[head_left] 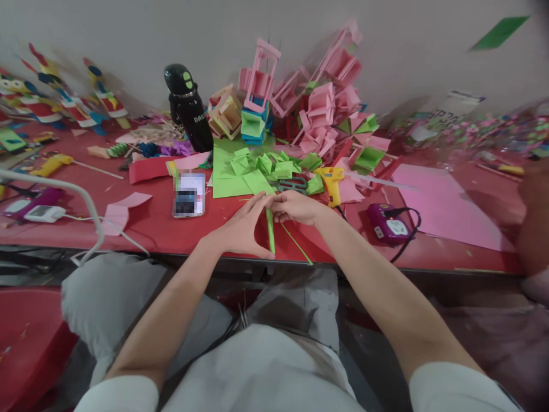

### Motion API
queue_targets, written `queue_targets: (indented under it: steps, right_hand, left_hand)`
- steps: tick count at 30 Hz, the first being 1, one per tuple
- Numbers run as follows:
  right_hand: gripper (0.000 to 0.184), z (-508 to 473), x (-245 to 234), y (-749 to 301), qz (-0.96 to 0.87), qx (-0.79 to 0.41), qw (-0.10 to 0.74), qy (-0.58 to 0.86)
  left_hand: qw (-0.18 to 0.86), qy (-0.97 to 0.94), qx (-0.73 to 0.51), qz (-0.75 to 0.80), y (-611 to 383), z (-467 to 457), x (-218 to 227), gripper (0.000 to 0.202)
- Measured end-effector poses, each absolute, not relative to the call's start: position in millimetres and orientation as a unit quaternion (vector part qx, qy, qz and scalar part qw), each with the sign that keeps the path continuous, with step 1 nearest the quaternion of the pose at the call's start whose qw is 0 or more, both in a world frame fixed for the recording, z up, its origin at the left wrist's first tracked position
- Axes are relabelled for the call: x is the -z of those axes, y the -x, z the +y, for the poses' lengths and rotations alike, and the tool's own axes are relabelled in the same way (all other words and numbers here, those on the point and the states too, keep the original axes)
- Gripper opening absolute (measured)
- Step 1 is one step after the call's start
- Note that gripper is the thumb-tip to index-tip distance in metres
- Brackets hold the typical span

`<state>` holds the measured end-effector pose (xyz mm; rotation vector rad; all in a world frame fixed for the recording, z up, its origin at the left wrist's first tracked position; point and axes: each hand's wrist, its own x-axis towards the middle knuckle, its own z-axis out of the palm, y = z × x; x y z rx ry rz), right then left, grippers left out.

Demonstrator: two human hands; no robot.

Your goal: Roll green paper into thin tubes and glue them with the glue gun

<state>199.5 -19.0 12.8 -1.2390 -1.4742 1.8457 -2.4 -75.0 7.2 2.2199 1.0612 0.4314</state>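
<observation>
A narrow strip of light green paper (270, 230) stands between my hands at the front of the table. My left hand (240, 232) arches around its left side, fingertips at the upper end and thumb by the lower end, gripping it. At the upper end the curled fingers of my right hand (297, 207) pinch the same strip, partly hidden. Beside it lies a very thin green paper sliver (299, 245). Just beyond my hands are folded green paper pieces (274, 166) on a green sheet (223, 186), and dark-handled scissors (292, 184).
A yellow glue gun (333, 184) lies close to my right hand, near a purple power socket (389, 224). A phone (189, 194) and a black bottle (191, 111) are on the left. Pink paper chairs (321, 106) pile up behind. Another person's arm (534, 212) is at far right.
</observation>
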Motion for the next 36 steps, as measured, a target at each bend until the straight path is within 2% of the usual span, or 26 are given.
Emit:
queue_targets:
  steps: [7, 11, 15, 17, 25, 31, 36]
  right_hand:
    - [0.034, -25, -7, -196, -0.628, -0.539, 0.234, 0.510]
    - [0.029, -26, -13, -192, -0.720, -0.432, 0.151, 0.522]
    - [0.015, -26, -17, -187, -0.792, -0.272, 0.070, 0.542]
    - [0.016, -27, -17, -185, -0.797, -0.230, 0.046, 0.557]
    - [0.031, -33, -14, -180, -0.793, -0.175, 0.010, 0.584]
    - [0.035, -36, -16, -178, -0.794, -0.149, -0.007, 0.590]
    - [0.035, -44, -17, -180, -0.788, -0.111, 0.011, 0.606]
  left_hand:
    - [0.274, -0.853, -0.120, 0.428, -1, -77, -10, 0.138]
    - [0.260, -0.859, -0.092, 0.432, -1, -77, -9, 0.141]
    - [0.262, -0.861, -0.080, 0.429, 1, -73, -6, 0.141]
    - [0.262, -0.861, -0.077, 0.429, 2, -70, -3, 0.140]
    - [0.249, -0.866, -0.093, 0.425, 1, -66, 4, 0.131]
    - [0.224, -0.874, -0.109, 0.417, 0, -65, 6, 0.128]
    - [0.222, -0.878, -0.097, 0.413, 2, -64, 8, 0.127]
